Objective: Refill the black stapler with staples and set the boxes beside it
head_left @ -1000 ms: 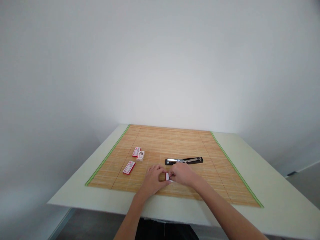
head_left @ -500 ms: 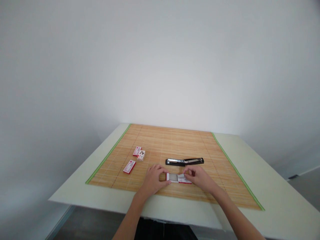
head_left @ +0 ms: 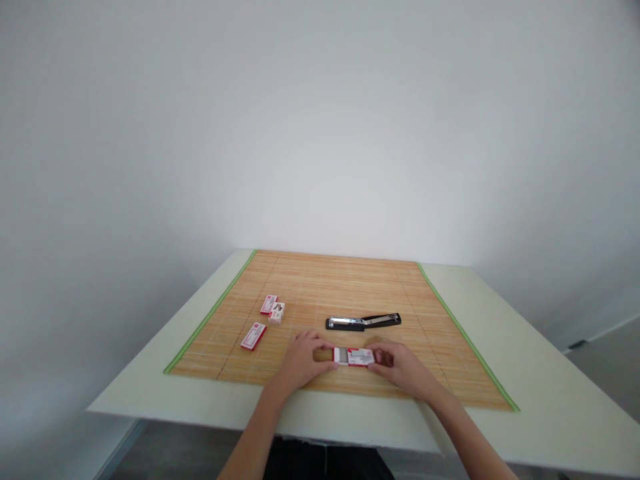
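My left hand [head_left: 303,355] and my right hand [head_left: 403,363] both pinch a small red and white staple box [head_left: 354,357] that lies on the bamboo mat [head_left: 325,280]. The box is slid partly open, with its grey tray showing at the left end. My left fingers grip the tray end. My right fingers grip the sleeve end. Just behind the box lies a black stapler [head_left: 363,322], opened out flat with its metal rail showing.
Three more red and white staple boxes lie on the mat's left part: two together [head_left: 273,308] and one nearer [head_left: 253,335]. The mat has green side edges and covers a pale table [head_left: 525,347] set against a white wall.
The sleeve was drawn out to the right off the tray, then my right hand moved back left, bringing the sleeve partly over the tray. My left hand has stayed in place.
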`<state>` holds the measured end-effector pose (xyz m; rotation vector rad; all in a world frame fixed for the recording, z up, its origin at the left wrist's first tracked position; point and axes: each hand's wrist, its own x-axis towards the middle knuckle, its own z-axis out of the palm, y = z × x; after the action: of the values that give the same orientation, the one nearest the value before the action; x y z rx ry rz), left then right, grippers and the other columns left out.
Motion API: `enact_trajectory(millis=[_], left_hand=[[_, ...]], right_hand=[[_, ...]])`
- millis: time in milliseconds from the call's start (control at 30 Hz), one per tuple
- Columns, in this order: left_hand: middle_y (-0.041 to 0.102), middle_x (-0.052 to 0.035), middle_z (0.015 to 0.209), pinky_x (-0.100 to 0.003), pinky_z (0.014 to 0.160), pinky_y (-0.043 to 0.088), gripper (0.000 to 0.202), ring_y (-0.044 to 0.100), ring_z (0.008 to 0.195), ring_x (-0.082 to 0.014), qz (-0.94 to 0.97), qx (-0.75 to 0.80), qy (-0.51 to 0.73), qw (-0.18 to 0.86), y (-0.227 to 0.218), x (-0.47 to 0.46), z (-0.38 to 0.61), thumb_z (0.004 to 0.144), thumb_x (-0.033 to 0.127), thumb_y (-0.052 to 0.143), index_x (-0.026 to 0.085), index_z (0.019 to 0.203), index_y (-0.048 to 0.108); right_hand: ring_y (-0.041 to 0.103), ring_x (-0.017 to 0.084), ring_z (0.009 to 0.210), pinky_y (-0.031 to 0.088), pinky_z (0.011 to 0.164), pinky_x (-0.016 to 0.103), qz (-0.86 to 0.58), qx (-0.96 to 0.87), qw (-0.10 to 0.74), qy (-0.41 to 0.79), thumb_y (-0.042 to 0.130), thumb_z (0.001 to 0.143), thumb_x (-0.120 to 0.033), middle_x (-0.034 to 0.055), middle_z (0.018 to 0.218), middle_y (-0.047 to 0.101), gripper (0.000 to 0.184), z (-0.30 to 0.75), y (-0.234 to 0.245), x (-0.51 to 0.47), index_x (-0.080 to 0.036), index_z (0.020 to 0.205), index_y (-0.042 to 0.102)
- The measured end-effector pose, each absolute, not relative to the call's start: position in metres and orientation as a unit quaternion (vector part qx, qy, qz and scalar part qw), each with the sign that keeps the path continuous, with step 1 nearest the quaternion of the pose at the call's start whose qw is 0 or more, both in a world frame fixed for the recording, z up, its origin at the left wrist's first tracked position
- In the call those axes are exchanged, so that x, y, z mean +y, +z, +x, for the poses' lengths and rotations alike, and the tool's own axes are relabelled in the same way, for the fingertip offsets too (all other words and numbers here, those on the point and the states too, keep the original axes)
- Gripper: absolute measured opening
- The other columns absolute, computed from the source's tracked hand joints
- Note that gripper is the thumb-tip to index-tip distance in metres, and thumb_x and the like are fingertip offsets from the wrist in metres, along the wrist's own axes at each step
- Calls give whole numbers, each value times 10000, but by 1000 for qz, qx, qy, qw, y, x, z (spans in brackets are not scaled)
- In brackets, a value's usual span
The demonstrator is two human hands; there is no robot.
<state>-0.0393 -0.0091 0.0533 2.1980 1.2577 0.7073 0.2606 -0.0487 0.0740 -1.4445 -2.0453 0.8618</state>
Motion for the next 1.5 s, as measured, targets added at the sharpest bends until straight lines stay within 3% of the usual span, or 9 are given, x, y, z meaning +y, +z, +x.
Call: enact_trajectory(millis=[267,367,433,600,667,767,1067,1500], left_hand=[[696,-12,986,-409,960,385,434,595,1024,-266,812,455,252,263,53,-7,-22,726,609,824,377,1089,779],[682,-19,966,-374,890,435,414,609,930,-233,786,460,293,290,47,0,-26,816,609,739,311,1103,757],[665,-24,968,-355,860,455,377,602,902,-216,754,492,334,278,44,9,-28,885,575,670,268,1098,724],[601,-50,1244,-419,1032,390,564,523,1184,-276,765,527,324,181,44,35,-24,785,550,786,303,1272,645],[588,-45,1273,-431,1045,373,511,501,1224,-287,780,523,295,176,44,41,-22,794,569,775,326,1231,676],[599,-30,1259,-431,1038,367,402,504,1215,-283,795,508,275,184,44,41,-22,824,573,749,337,1147,718],[627,-10,1220,-422,1021,359,371,525,1169,-263,815,464,275,214,46,11,-25,850,604,721,392,1154,729],[644,-21,1189,-437,1004,369,355,530,1160,-277,802,481,277,221,48,9,-21,812,567,761,362,1102,749]], right_hand=[[568,162,689,409,628,265,-522,-769,228,291,713,873,-431,10,809,653,306,243,79,-43,-244,1111,761],[575,173,693,415,649,272,-550,-759,238,256,744,845,-442,0,792,646,425,240,81,-41,-259,1229,725],[586,181,706,416,668,277,-558,-756,245,237,721,869,-435,1,785,650,405,235,82,-40,-275,1242,725],[628,202,783,427,730,285,-550,-772,228,221,684,897,-382,32,836,712,205,217,85,-35,-280,1029,804],[635,205,797,424,744,288,-551,-777,220,210,682,899,-375,37,842,721,186,213,86,-33,-278,995,808],[623,189,753,402,704,281,-553,-780,221,191,663,917,-396,26,823,709,200,212,88,-27,-279,1000,802],[600,170,716,374,655,262,-549,-783,234,173,622,952,-395,22,795,692,230,204,94,-11,-269,1020,801],[595,169,697,383,665,257,-546,-784,229,186,636,942,-394,13,753,691,221,204,86,-9,-275,1034,798]])
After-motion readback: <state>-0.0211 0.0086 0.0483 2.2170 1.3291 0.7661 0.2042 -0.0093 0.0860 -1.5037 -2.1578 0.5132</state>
